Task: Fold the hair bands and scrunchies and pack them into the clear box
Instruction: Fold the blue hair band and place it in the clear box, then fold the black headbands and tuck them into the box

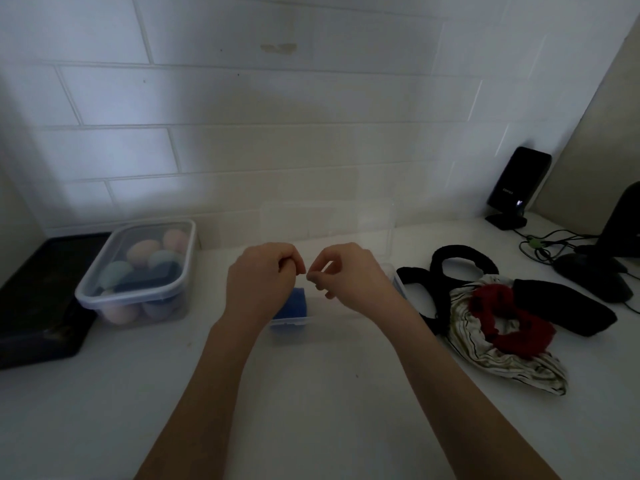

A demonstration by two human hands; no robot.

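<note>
**Hands meet over clear box on dim counter**

Head view: A person's two bare hands hovered close together above an open clear box [346,318] on a white counter [311,410]. The left hand [263,275] had its fingers curled in, thumb and forefinger tips drawn together. The right hand [346,275] mirrored it, fingertips bunched toward the left. The tips of both hands nearly touched. Whether they pinched something thin between them could not be told in the low light.

The box sat directly under the hands, its lid [329,226] raised upright behind them against the tiled wall [277,133]. A blue item [292,306] lay inside at the box's left end, partly hidden by the left wrist.

To the right of the box, a pile waited on the counter: a black band [460,258] looped at the back, a striped cloth piece [498,362] in front, a red scrunchie [509,320] lying on top of the striped piece, and a dark fabric piece [568,306] just beside them.

To the left stood a lidded tub [138,271] holding pastel rounded items, beside a dark tray [38,306]. At far right, a black device [516,185] leaned upright near the wall, with cables [543,247] trailing across the counter.
</note>
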